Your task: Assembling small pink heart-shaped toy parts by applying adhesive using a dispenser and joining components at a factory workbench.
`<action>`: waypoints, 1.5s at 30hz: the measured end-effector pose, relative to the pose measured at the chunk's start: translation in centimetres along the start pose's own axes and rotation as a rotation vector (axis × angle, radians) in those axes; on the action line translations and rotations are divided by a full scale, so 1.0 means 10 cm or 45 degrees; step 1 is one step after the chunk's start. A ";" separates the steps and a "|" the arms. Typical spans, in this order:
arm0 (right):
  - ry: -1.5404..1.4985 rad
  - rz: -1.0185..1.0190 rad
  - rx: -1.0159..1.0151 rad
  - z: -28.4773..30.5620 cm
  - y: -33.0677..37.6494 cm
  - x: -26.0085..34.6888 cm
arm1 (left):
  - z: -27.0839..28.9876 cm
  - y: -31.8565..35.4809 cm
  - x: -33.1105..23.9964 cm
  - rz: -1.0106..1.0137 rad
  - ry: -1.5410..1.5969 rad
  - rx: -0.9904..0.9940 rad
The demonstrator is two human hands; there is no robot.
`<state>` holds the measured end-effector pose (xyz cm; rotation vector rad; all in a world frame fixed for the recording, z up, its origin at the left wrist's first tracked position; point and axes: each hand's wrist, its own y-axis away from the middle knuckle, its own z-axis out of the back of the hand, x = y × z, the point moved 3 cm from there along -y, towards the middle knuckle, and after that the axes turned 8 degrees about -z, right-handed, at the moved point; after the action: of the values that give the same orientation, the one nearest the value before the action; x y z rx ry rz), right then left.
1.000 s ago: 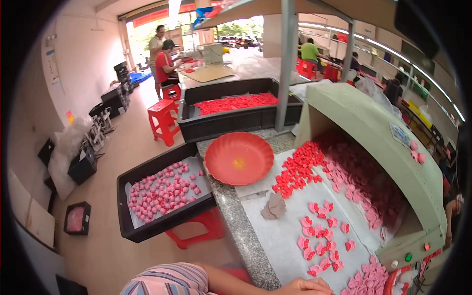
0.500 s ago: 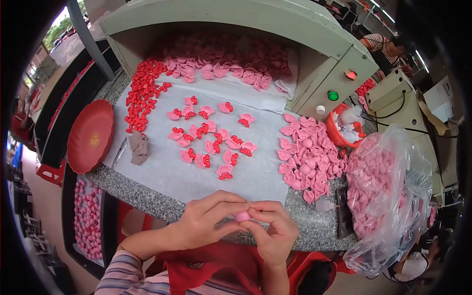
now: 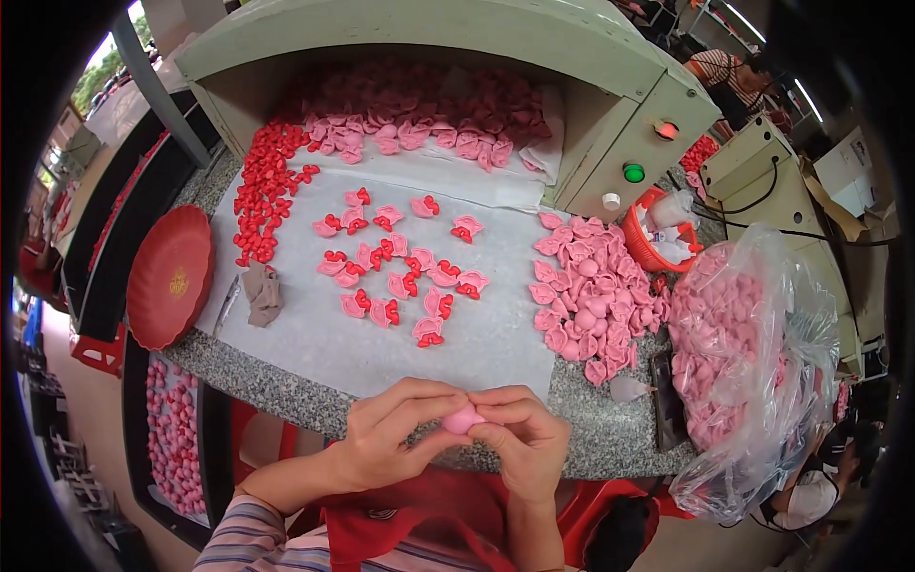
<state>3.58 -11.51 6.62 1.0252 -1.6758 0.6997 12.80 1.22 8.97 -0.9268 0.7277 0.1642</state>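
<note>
Between the fingertips of both hands, at the table's front edge, is a small rounded pink piece. My left hand pinches it from the left, and my right hand pinches it from the right. The fingers cover part of its shape. Beyond the hands, several pink pieces joined to red bow-like pieces lie spread over a white sheet. To the right rises a heap of loose pink cupped pieces. A pile of small red pieces lies at the sheet's left edge.
A pale green metal housing arches over more pieces at the back. A red fluted bowl and a grey cloth lie left. Right are an orange basket, a small squeeze bottle and a clear plastic bag of pink pieces.
The view has shifted slightly. Both hands stay pinched on the pink piece, and more of it shows between the fingers now.
</note>
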 end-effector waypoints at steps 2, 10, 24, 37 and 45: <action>0.023 0.021 0.002 0.02 0.00 0.02 | -0.01 -0.05 -0.02 0.037 -0.056 0.059; 0.260 0.056 -0.064 0.02 -0.05 0.09 | -0.05 -0.10 0.04 0.221 0.082 0.120; 0.964 0.379 -0.309 -0.11 -0.02 0.23 | -0.44 0.17 0.28 1.304 2.037 -0.251; 0.863 0.334 -0.160 -0.20 -0.05 0.30 | -0.37 0.25 0.33 0.940 2.102 -0.213; 0.762 0.302 -0.208 -0.20 -0.04 0.22 | -0.33 0.26 0.33 1.040 1.839 -0.224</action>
<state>4.60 -10.67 9.36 0.4377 -1.3040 0.9015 12.53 -0.31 3.82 -0.7614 2.4565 0.2665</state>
